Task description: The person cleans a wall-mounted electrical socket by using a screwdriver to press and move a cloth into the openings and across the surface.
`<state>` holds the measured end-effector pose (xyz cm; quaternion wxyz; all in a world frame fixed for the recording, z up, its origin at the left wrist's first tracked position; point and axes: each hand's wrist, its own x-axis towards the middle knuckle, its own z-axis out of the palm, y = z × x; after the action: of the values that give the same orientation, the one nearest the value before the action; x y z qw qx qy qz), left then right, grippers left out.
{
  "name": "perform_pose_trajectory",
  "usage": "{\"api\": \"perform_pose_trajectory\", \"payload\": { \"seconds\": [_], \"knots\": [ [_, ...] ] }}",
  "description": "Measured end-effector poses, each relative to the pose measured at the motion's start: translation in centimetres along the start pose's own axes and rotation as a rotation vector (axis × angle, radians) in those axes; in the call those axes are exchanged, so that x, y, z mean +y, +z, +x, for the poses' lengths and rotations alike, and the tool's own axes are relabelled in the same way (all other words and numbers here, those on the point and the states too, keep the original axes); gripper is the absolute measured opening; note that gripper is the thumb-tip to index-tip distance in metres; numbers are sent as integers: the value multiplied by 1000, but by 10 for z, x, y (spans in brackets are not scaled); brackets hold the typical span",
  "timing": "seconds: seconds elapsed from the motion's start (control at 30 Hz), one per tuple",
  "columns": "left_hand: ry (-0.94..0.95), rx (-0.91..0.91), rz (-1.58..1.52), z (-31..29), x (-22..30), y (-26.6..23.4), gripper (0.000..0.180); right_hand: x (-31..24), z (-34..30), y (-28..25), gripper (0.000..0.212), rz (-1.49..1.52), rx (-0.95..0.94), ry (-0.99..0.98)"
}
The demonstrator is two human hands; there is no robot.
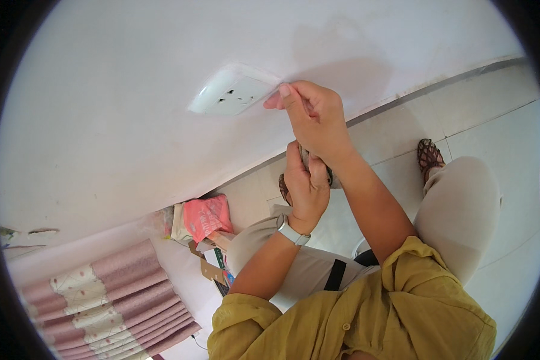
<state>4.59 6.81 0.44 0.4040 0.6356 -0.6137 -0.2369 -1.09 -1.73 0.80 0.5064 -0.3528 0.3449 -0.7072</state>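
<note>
Your right hand (315,120) was raised to the white wall (114,108), its fingertips pinched together at the right edge of the white socket plate (231,93) and touching it. Your left hand (306,183), a pale watch (294,233) on its wrist, sat just below the right wrist with fingers curled around something small and dark, perhaps a tool, mostly hidden. A pink bag (207,217) lay on the tiled floor (498,120) beside the striped curtain (108,303).

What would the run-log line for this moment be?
right hand: fingers at wall socket edge | left hand: below, gripping small dark object, unclear | wall: white
</note>
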Motion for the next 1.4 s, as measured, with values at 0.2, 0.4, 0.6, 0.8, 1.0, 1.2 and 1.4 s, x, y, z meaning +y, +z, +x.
{"api": "perform_pose_trajectory", "payload": {
  "seconds": [0.2,0.4,0.6,0.8,1.0,1.2,1.4],
  "knots": [
    [19,-4,-5,-1,-1,-3,26,-1,-2,2,20,-108,-73,-135],
    [27,1,-47,-2,-4,-3,25,-4,-2,0,19,-73,-46,63],
    [3,-45,-12,-1,-5,-3,29,-5,-1,-2,19,-36,-43,113],
    [76,29,-83,0,-4,0,31,5,-3,4,17,-185,-80,-243],
    [13,-28,-70,-3,-9,-4,30,-1,-3,2,18,-90,-27,2],
    [-56,-62,-9,0,-6,-6,27,-15,0,-2,18,-117,-57,73],
    [-52,-53,-54,-1,-4,-2,25,-9,-1,-3,19,-76,-51,-80]
  ]
}}
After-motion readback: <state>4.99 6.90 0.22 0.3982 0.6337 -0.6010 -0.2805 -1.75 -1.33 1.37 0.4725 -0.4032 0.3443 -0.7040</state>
